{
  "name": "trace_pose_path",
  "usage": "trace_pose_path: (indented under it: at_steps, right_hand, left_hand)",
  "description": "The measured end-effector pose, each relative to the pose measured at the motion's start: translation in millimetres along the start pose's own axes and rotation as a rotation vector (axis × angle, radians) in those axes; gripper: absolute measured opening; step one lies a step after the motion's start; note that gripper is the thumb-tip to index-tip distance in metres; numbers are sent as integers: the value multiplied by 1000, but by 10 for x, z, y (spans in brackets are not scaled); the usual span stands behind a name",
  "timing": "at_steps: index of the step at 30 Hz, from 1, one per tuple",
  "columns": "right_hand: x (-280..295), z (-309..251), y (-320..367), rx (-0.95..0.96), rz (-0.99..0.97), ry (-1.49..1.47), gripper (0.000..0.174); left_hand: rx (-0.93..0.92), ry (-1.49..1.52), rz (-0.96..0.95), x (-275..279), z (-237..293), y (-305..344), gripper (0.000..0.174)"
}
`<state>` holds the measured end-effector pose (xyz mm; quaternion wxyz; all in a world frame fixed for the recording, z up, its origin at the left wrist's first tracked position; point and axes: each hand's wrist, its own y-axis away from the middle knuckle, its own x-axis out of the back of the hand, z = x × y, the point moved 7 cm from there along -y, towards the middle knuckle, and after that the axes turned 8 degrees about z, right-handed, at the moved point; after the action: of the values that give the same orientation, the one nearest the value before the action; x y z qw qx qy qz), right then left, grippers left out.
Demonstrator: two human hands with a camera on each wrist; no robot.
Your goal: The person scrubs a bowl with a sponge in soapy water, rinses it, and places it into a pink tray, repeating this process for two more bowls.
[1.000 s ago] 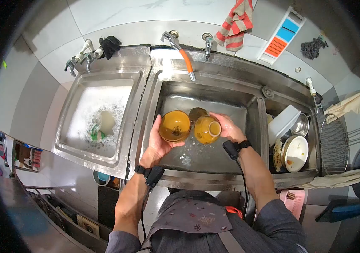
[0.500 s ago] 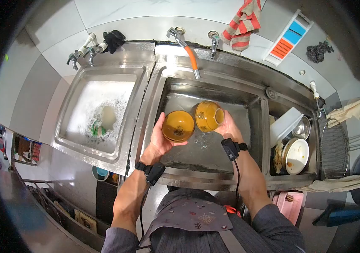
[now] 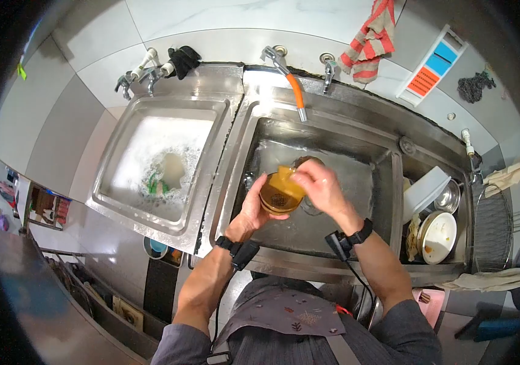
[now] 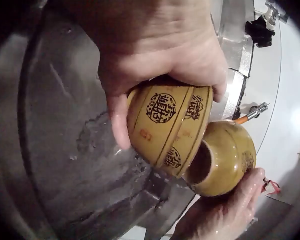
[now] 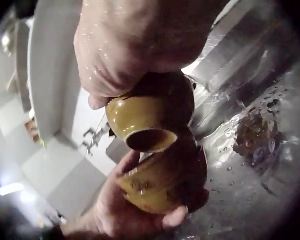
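My left hand (image 3: 253,205) grips a pair of nested yellow-brown bowls (image 4: 162,120) by the side, with dark round stamps on their outer walls. In my right hand (image 3: 322,187) is another glossy yellow bowl (image 5: 160,107), held from above and tilted. Its foot ring (image 5: 152,140) faces the bowls in the left hand, right at their rim. Both hands are over the middle sink basin (image 3: 345,228). The head view shows the right hand's bowl blurred and overlapping the others. The hands look wet in the wrist views.
Left is a basin of foamy water (image 3: 162,143) with something green in it. The right basin holds a white container (image 3: 424,191), a metal bowl (image 3: 448,198) and a food-stained white bowl (image 3: 439,238). An orange-hosed faucet (image 3: 297,94) hangs over the middle basin's back.
The right hand has swung left and turned its bowl, bringing it from apart to over the left hand's bowls. The left hand keeps its grip. The head view has shifted slightly.
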<state>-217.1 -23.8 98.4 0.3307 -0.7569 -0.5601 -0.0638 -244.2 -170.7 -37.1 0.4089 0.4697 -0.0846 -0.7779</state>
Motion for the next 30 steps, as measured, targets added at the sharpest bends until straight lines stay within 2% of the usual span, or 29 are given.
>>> trace_pose_path:
  at_steps: [2, 3, 6, 7, 9, 10, 12, 14, 16, 17, 18, 19, 20, 22, 23, 24, 26, 28, 30]
  right_hand:
    - [-120, -397, 82, 503, -53, 144, 18]
    - [-227, -442, 161, 601, -98, 211, 20]
    - [-420, -455, 309, 673, -268, 261, 19]
    - [-425, -443, 304, 675, -262, 266, 19]
    - [-497, -364, 296, 513, -427, 139, 18]
    - [-456, -369, 258, 512, -426, 138, 18]
    - [-186, -78, -66, -13, -276, -250, 19]
    - [26, 330, -461, -261, -353, -139, 22]
    - [61, 859, -647, -196, -685, 207, 23]
    - [79, 1166, -723, -192, -688, 207, 23]
    - [0, 1545, -693, -180, -875, 369, 29]
    - [-77, 1680, -666, -163, -1063, 535, 37]
    - [-113, 1751, -714, -154, -1072, 536, 37]
    - [-103, 1836, -724, -442, -1071, 550, 50]
    - [-213, 2167, -736, -488, -1122, 586, 44]
    - [-287, 2151, -792, -481, -1139, 589, 44]
    - [-384, 2081, -868, -345, -1207, 826, 41]
    - [-504, 2396, -872, -385, -1236, 937, 40]
    - [-657, 2605, -748, -185, -1473, 1069, 36]
  left_hand:
    - [-32, -3, 15, -55, 12, -10, 66]
    - [-67, -4, 33, -73, 34, -15, 68]
    - [-62, 133, -32, -115, 60, -20, 68]
    - [-42, 181, -53, -134, 62, -8, 69]
    - [-28, 150, -32, -104, 63, 18, 70]
    - [-17, 124, -5, -65, 61, 44, 71]
    - [13, 139, -21, -76, 80, 125, 74]
    - [-6, 174, -6, -54, 135, 178, 75]
    - [-18, 176, -13, -54, 214, 279, 75]
    - [-27, 174, -21, -54, 261, 331, 75]
    - [-32, 176, -19, -34, 300, 369, 75]
    - [-39, 184, -2, 9, 327, 406, 75]
    - [-45, 195, 16, 54, 366, 436, 75]
    - [-47, 227, 6, 104, 423, 510, 76]
    - [-60, 231, 32, 148, 446, 547, 76]
    - [-73, 236, 58, 200, 463, 571, 76]
    - [-74, 284, 78, 305, 448, 598, 77]
    - [-71, 326, 80, 380, 442, 606, 77]
    - [-49, 349, 102, 427, 426, 601, 78]
